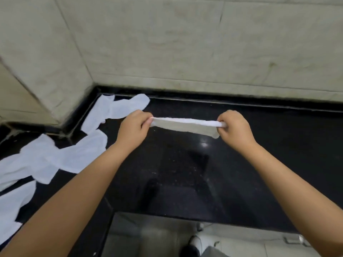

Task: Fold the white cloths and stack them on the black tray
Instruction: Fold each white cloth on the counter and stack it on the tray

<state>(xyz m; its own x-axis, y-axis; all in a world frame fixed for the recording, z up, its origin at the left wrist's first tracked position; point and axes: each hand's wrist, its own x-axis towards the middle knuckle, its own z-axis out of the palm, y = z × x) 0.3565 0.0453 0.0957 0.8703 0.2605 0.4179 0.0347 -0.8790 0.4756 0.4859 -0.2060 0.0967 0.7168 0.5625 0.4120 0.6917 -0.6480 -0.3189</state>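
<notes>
**White cloth pulled taut above black counter**

We see both hands raised over a glossy black counter point(185, 173), stretching a white cloth point(185, 125) between them. The left hand point(132, 129) pinches one end with curled fingers; the right hand point(234, 128) is closed around the other. The cloth hangs clear of the surface. More white cloths point(46, 158) lie loose and unfolded at left, near the tiled wall point(167, 43).

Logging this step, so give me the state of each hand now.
Left hand: pinching one end of the white cloth.
Right hand: gripping the other end of it.
</notes>
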